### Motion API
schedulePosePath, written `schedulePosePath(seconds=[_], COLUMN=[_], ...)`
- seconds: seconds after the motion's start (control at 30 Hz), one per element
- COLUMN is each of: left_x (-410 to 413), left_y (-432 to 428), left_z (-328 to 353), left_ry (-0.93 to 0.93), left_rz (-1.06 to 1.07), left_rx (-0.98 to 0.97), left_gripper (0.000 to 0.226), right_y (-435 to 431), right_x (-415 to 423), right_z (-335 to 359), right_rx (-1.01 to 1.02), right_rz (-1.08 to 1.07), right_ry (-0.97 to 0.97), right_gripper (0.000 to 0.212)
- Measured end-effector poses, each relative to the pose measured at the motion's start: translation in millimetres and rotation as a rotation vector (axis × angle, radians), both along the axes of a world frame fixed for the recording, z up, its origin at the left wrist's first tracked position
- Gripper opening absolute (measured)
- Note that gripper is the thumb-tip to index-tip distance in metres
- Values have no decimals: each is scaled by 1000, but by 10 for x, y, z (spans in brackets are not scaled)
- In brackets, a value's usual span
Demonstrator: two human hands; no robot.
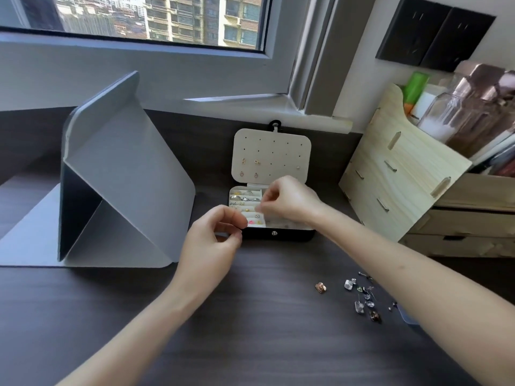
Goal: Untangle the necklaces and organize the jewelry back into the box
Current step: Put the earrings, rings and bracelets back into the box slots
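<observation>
The jewelry box lay open at the far middle of the dark table, with earrings pinned in its lid. Over its trays the right hand pressed thumb to fingertips. The left hand, just nearer and to the left, did likewise. Whatever they pinched was too fine to see. Loose jewelry lay near right.
</observation>
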State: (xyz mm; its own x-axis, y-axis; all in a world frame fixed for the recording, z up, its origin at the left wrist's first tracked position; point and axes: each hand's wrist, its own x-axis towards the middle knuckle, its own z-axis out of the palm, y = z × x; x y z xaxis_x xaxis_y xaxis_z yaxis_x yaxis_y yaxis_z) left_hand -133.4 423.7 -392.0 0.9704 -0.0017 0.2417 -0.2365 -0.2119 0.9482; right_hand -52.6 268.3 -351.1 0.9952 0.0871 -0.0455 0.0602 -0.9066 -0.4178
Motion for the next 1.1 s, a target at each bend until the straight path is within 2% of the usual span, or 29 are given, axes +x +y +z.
schedulePosePath(seconds=[0.07, 0.13, 0.3, 0.43, 0.57, 0.73, 0.97, 1.03, 1.1], left_x=[-8, -20, -91, -147, -166, -116, -45, -52, -72], left_y=[-3, -14, -125, -317, -573, -928, -1277, -1303, -1310], left_z=[0, -1, 41, 39, -27, 17, 35, 23, 18], left_ry=[-10, -19, -32, -28, -71, -134, -149, -143, -130], left_rz=[-6, -15, -73, -122, -208, -254, -313, -331, -359], left_rx=[29, 54, 121, 201, 368, 559, 644, 653, 658], left_gripper=[27, 28, 30, 27, 26, 10, 7, 7, 8], right_y=[-182, -444, -1108, -1434, -1488, -1497, -1398, -1437, -1527], right_x=[-170, -432, -1076, -1353, -1389, -1392, -1350, -1343, -1362], right_z=[176, 363, 300, 15, -227, -263, -404, -383, -298], right_rx=[190, 243, 111, 66, -5, -60, -184, -158, 20], right_rz=[-2, 4, -50, -187, -219, -214, -151, -153, -184], right_ry=[-31, -30, 72, -86, -162, -192, -226, -225, -213], right_gripper=[17, 16, 9, 11, 7, 7, 12, 11, 8])
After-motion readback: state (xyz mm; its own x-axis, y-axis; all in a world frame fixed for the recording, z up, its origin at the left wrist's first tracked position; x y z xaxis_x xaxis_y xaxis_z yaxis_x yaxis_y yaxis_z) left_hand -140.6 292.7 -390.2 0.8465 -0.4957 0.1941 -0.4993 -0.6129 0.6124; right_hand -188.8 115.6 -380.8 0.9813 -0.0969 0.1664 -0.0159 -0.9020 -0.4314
